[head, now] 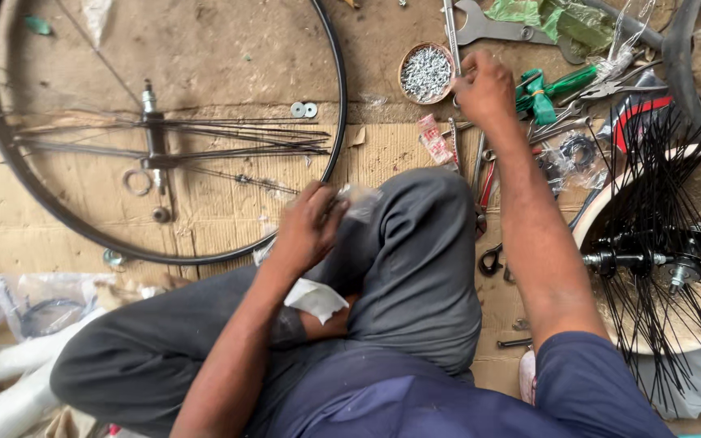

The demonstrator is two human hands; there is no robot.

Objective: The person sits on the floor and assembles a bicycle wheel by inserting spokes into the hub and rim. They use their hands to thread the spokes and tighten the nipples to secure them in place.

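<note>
Cardboard-covered floor (pixel 204 203), cluttered. Left hand (pixel 308 223): near, over knee, pinching small clear plastic packet (pixel 359 199). Right hand (pixel 484 89): far right, closed round long metal wrench (pixel 450 32), axis running away; bowl of small screws (pixel 426 73) just left. Wheel rim (pixel 330 162) far left.

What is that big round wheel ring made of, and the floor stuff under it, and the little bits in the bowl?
The wheel rim looks like dark painted or dull metal: thin, hard-edged, with thin wire spokes lying across it. The sheet under it looks like cardboard: matte brown, creased, torn edges. The bits in the small round bowl look like shiny silvery metal, probably spoke nipples or screws; too small to tell.
</note>
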